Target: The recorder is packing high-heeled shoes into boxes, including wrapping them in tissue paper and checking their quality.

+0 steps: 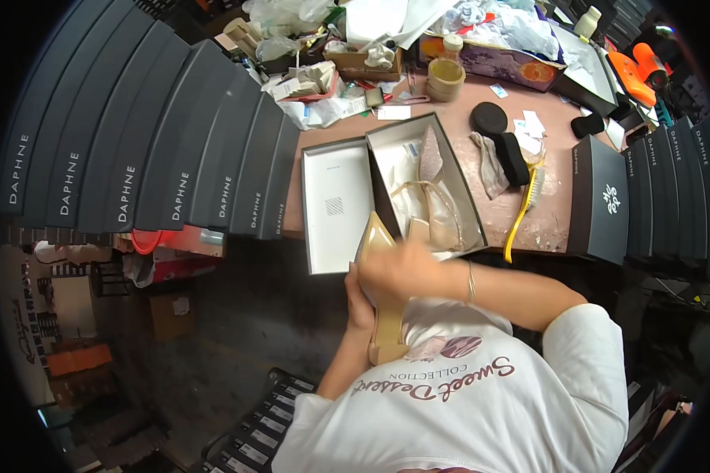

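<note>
A beige pointed-toe shoe [377, 232] is held upright close to my chest, its toe toward the table. My left hand [360, 306] grips it from the left side, fingers wrapped round it. Over the middle of the shoe lies my right hand [409, 272], smeared by motion, so its fingers and anything in them are unclear. Just beyond, an open grey shoe box [464, 177] contains another strappy shoe [430, 158] and pale wrapping paper. The white-lined box lid [335, 169] rests left of that box, at the table's near edge.
Tall rows of dark shoe boxes [146, 126] flank the left side; more dark boxes [599, 205] stand at right. A yellow-handled brush [521, 225], a black round tin [489, 118] and a jar [446, 77] sit on the table [556, 126]. Clutter fills its back.
</note>
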Demonstrator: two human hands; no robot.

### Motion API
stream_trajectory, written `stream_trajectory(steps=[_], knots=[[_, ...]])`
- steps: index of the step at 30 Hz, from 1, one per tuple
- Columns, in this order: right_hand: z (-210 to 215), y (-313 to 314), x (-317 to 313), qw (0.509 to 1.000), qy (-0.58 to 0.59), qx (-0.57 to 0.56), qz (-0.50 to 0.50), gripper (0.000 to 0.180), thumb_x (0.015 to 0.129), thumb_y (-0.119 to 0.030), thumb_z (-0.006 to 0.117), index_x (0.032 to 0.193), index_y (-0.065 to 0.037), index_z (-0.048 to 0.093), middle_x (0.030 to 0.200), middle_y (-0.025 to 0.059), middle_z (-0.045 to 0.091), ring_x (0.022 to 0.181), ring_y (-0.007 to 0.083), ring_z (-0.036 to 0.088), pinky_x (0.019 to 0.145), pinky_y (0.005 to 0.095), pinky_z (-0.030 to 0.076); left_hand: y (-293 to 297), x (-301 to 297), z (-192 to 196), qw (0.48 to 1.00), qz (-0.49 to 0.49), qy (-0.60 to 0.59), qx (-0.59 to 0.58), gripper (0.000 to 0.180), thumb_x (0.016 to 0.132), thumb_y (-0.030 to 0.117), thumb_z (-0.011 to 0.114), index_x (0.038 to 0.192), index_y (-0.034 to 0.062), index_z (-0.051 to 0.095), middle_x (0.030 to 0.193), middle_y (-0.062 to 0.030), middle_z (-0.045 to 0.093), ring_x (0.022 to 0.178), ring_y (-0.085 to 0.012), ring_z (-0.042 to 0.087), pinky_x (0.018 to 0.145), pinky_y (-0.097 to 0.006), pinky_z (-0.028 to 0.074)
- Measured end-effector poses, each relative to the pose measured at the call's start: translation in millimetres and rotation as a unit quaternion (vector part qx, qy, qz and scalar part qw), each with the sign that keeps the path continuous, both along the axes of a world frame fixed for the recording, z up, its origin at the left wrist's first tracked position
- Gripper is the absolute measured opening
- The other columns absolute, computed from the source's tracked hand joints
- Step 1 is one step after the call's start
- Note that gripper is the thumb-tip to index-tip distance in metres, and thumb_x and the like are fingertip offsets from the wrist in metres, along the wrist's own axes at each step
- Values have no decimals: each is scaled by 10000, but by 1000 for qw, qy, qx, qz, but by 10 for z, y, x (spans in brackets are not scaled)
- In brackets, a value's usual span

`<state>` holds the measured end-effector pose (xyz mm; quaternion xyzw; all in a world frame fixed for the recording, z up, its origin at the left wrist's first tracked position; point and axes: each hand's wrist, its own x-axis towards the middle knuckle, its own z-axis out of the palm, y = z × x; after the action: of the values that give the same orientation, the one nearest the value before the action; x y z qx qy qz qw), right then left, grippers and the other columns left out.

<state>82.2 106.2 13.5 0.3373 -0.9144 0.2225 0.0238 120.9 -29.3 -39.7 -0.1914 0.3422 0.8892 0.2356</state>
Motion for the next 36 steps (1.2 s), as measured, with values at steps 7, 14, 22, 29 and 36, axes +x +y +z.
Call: stream_trajectory(steps=[7, 14, 22, 29, 36], knots=[[-95, 6, 127, 998, -28, -54, 18, 157, 802, -222, 557, 868, -80, 540, 610, 95, 579, 525, 306, 626, 431, 435, 482, -18, -71, 106, 998, -61, 2, -8, 647, 953, 562, 249, 1178, 17, 515, 1088, -168, 603, 942, -261, 615, 852, -382, 495], [-294, 183, 250, 998, 24, -60, 22, 167, 724, -221, 607, 770, -88, 518, 635, 23, 542, 548, 221, 607, 420, 366, 449, -65, -77, -213, 999, -42, -26, -20, 660, 952, 561, 253, 1226, 15, 501, 1075, -140, 613, 1022, -240, 587, 853, -363, 492], [-151, 357, 343, 994, 61, -80, 41, 153, 696, -188, 599, 790, -107, 511, 642, 41, 508, 558, 204, 572, 418, 358, 438, 26, -109, -170, 997, 6, -19, -76, 697, 935, 590, 236, 1211, 7, 499, 1045, -188, 619, 914, -279, 626, 773, -406, 521], [-471, 165, 52, 994, -49, 56, -79, 111, 737, -201, 595, 726, -106, 538, 601, 34, 547, 484, 214, 570, 415, 373, 430, 70, -123, -55, 999, -39, -30, -10, 688, 939, 585, 242, 1236, 14, 485, 1034, -158, 620, 909, -282, 623, 796, -401, 515], [-450, 613, -511, 907, -98, -323, -254, 151, 828, -176, 598, 884, -37, 581, 761, 196, 624, 728, 373, 620, 634, 423, 480, 22, -307, 84, 986, -151, 59, -26, 691, 927, 592, 270, 1232, 12, 489, 1030, -184, 624, 827, -283, 651, 678, -376, 543]])
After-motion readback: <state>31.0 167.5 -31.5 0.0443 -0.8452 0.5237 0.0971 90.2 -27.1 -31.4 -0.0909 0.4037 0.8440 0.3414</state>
